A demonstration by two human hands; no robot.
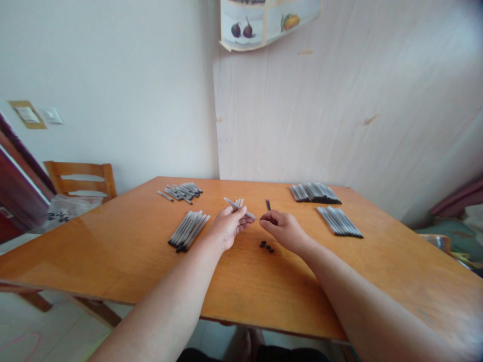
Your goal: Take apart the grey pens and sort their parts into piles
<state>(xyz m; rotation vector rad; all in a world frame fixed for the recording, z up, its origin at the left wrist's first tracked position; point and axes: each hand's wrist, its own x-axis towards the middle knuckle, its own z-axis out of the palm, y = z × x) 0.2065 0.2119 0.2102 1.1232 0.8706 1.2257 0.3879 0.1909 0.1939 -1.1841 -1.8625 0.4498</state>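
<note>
Left hand (228,224) has a pale pen (231,203) pinched between thumb and fingers, clear of the tabletop (230,296). Pen slants, far end up to the left, near end down toward the other hand. A few pale tips (239,202) show just behind the thumb; cannot tell whether these sit in the same grip.

Right hand (285,230) close by, not touching the left. Fingers curled in, thumb side toward the pen. Contents of this grip, if any, cannot tell. A slim dark stick (268,204) stands out past its knuckles; held or lying behind, unclear.

Just below the right hand: small cluster of black pieces (266,247), loose on the wood.

Left of the left hand: bundle of pale pens (189,230), side by side, black ends toward the person. Farther back, a looser heap (181,192), pens at mixed angles.

Right side: one neat row (339,221), black ends nearest; beyond it, a wider row (315,192), same orientation.

Outward: wooden chair (81,170) at far left, clear plastic bag (73,207) with black bits beside it. Fruit poster (260,37) on the wall.
</note>
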